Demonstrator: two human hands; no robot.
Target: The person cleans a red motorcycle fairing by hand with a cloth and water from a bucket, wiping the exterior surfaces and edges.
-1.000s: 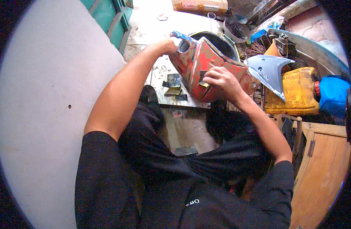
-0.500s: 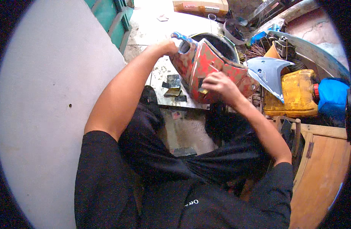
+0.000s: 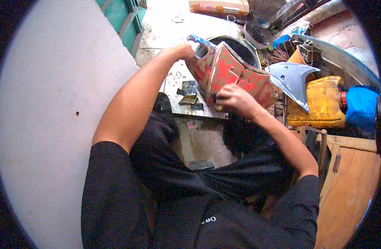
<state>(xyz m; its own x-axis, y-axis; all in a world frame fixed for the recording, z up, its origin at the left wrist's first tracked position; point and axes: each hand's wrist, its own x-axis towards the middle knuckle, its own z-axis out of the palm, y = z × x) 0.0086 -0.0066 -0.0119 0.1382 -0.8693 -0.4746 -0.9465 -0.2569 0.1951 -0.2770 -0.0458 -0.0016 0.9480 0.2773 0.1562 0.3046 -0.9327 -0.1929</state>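
Note:
A motorcycle body panel (image 3: pixel 225 66), red with patchy brown-grey worn areas, stands tilted in front of me. My left hand (image 3: pixel 184 52) is closed round its upper left edge, beside a blue-and-white tip; some of the fingers are hidden behind it. Against the lower front face, my right hand (image 3: pixel 238 100) is closed on a small dark piece with a yellowish edge that looks like folded sandpaper. The fingers cover most of that piece. Several dark sandpaper scraps (image 3: pixel 189 88) lie on the white surface (image 3: pixel 174 79) left of the panel.
A grey-blue plastic panel (image 3: pixel 288 79), a dirty yellow jerrycan (image 3: pixel 321 101) and a blue bag (image 3: pixel 361 106) crowd the right side. A wooden cabinet (image 3: pixel 350 178) stands nearer me. At the back are a cardboard box (image 3: pixel 219 7) and a bucket (image 3: pixel 257 34). A pale wall (image 3: pixel 66 124) runs along the left.
My right hand has shifted slightly down and left over the panel's lower face, the small piece still in it. My left hand keeps its hold on the edge.

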